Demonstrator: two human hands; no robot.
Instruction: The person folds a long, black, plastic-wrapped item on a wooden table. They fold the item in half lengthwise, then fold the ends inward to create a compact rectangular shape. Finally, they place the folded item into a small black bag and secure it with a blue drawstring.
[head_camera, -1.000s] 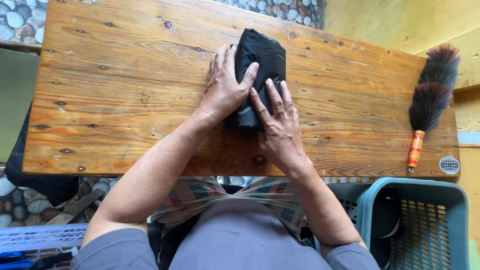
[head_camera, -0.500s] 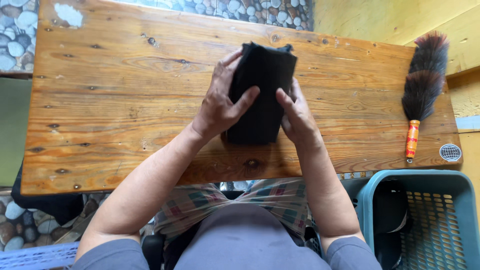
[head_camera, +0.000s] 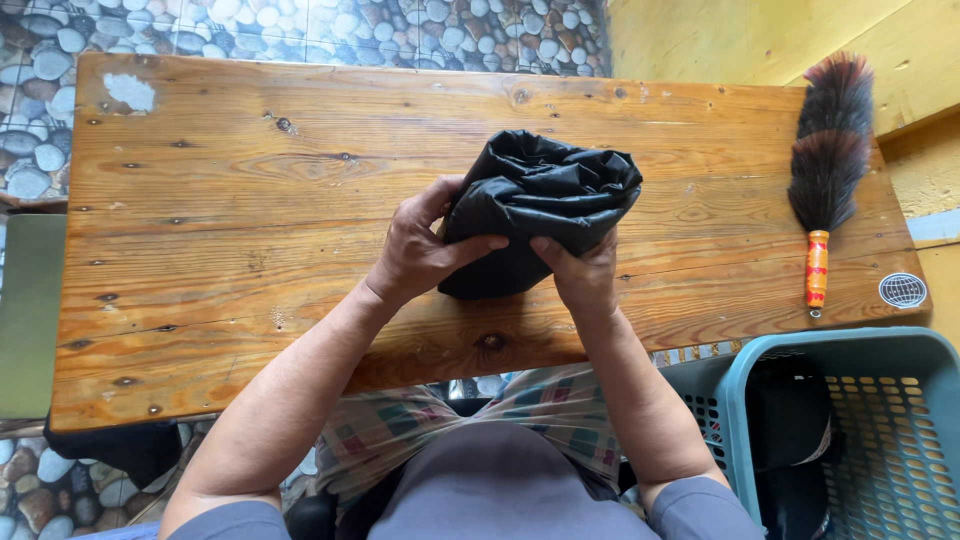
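A folded black garment of shiny crinkled fabric (head_camera: 540, 205) is raised off the wooden table (head_camera: 230, 220) near its middle. My left hand (head_camera: 420, 250) grips its left side, thumb across the front. On its lower right edge my right hand (head_camera: 582, 272) has its fingers curled around the fabric. The far end of the bundle bulges and hangs loose. Both forearms reach in from the near edge of the table.
A feather duster (head_camera: 826, 160) with dark plumes and an orange handle lies along the table's right end. A round sticker (head_camera: 902, 290) sits at the right corner. A teal plastic basket (head_camera: 880, 440) with dark items stands at lower right. Pebble-pattern flooring surrounds the table.
The black garment lay flat under both pressing hands; now both hands have closed on it and picked it up, so it is bunched.
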